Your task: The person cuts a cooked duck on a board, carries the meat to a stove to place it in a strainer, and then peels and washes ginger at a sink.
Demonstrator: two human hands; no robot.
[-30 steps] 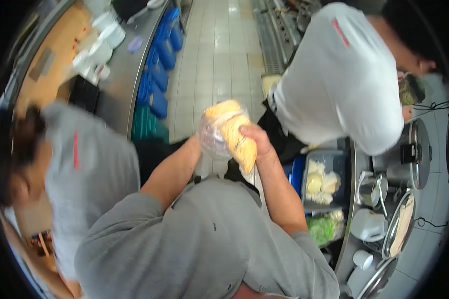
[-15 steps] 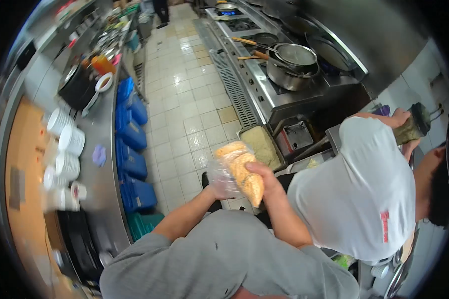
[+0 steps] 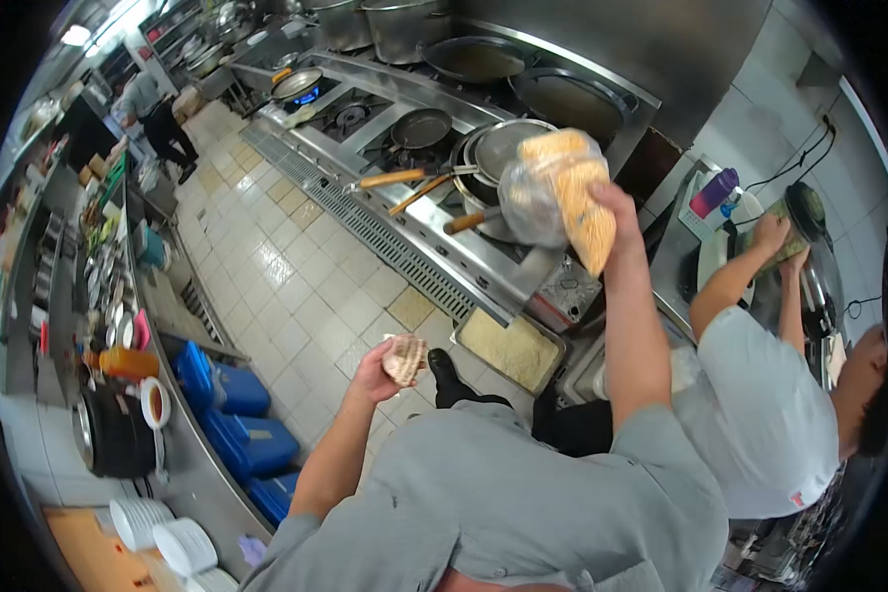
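My right hand [image 3: 619, 215] is raised in front of the stove, closed on a clear plastic bag [image 3: 530, 202] with orange, crumbly-looking food [image 3: 587, 209] in it. The bag is blurred, and its clear part hangs to the left of the food. Lower down, over the tiled floor, my left hand [image 3: 370, 377] grips a small pinkish-white piece with a ridged side [image 3: 405, 361]; what it is made of I cannot make out. The two hands are well apart.
Pans with wooden handles [image 3: 390, 180] stand on the stove [image 3: 444, 227]. A tray of pale crumbs [image 3: 511, 350] is low by my foot. At right, a co-worker [image 3: 775, 414] handles a dark-topped container [image 3: 797, 217]. Blue bins [image 3: 247, 444] line the left counter.
The orange food and its bag have gone from in front of my body up to the right in my right hand. My left hand has left the bag and now shows a pinkish-white piece. The view has turned.
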